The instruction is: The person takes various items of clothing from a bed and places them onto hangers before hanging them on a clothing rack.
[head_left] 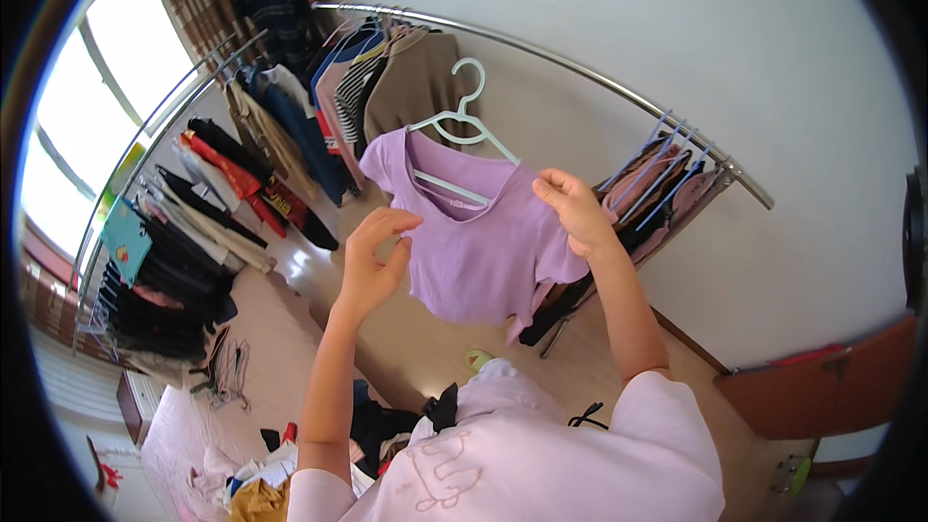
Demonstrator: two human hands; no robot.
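A light purple short-sleeved T-shirt (475,254) is on a pale mint plastic hanger (464,116) in front of me. The hanger's hook points up and hangs on nothing. My right hand (576,214) pinches the shirt at the shoulder on the right, thumb in front. By the opposite sleeve is my left hand (377,257), its thumb and fingers curved with a gap between them. Whether its fingertips brush the fabric is hard to tell. Through the neckline, the hanger's lower bar and the shirt's inner label are visible.
A metal clothes rail (551,58) holds a brown sweater (409,80) and trousers on blue hangers (652,181). Another loaded rack (167,134) stands by the window. Loose hangers (228,370) and piled clothes (264,496) lie on the pink bed (275,326). A green slipper (477,359) is below.
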